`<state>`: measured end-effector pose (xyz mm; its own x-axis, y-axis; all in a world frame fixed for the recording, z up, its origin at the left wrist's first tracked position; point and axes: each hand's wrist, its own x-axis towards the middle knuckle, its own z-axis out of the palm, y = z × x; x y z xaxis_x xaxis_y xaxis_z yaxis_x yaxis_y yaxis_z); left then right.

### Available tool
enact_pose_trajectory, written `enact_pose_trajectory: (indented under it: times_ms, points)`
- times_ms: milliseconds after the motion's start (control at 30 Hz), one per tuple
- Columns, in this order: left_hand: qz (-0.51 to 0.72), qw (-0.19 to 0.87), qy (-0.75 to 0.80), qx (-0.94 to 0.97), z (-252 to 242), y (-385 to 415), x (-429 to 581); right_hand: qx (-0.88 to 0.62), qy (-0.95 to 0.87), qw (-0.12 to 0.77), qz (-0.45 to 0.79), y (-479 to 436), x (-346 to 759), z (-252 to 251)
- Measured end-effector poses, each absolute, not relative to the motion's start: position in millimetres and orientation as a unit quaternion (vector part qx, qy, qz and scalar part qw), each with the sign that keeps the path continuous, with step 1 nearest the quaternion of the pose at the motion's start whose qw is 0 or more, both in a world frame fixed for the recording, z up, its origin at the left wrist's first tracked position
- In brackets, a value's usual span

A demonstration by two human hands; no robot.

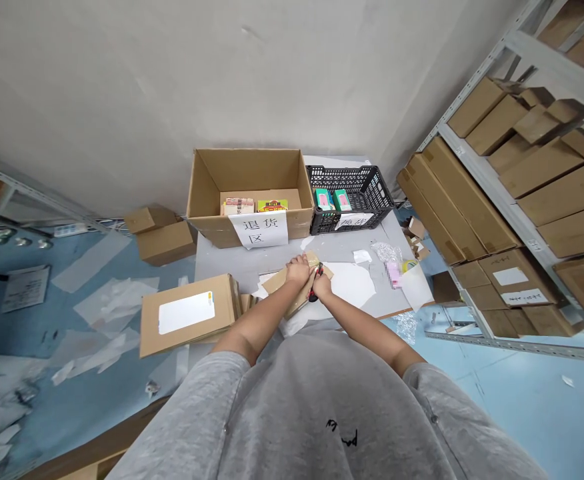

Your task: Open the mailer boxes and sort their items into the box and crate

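A small brown cardboard box (299,303) lies at a slant on the table in front of me, with one flap raised. My left hand (298,269) grips its upper left part. In my right hand (323,285) is a red and black utility knife (315,283), held against the box's right side. The blade does not show clearly. Under and beside the box spreads a white paper sheet (352,288).
Behind stand a large open carton (249,160) with a paper label and a black plastic crate (379,200) holding small green boxes. Flat cardboard packages (187,297) are stacked at left. Bubble wrap (387,253) lies right. A loaded shelf (472,160) stands beyond.
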<state>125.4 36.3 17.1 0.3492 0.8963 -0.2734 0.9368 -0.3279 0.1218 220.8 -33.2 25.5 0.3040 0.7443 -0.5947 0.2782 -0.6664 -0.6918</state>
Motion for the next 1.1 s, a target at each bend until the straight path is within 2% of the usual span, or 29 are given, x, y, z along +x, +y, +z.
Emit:
enact_pose_trajectory:
  times_ms: [267, 833, 1100]
  points:
    - [-0.069, 0.129, 0.564, 0.813, 18, 34, 125, -0.794, -0.281, 0.226, 0.489, -36, 225, 37]
    - [-0.019, 0.100, 0.569, 0.816, 9, 21, 132, -0.774, -0.297, 0.242, 0.504, -30, 238, 35]
    - [-0.033, 0.132, 0.552, 0.822, 7, 30, 135, -0.778, -0.304, 0.235, 0.497, -29, 245, 36]
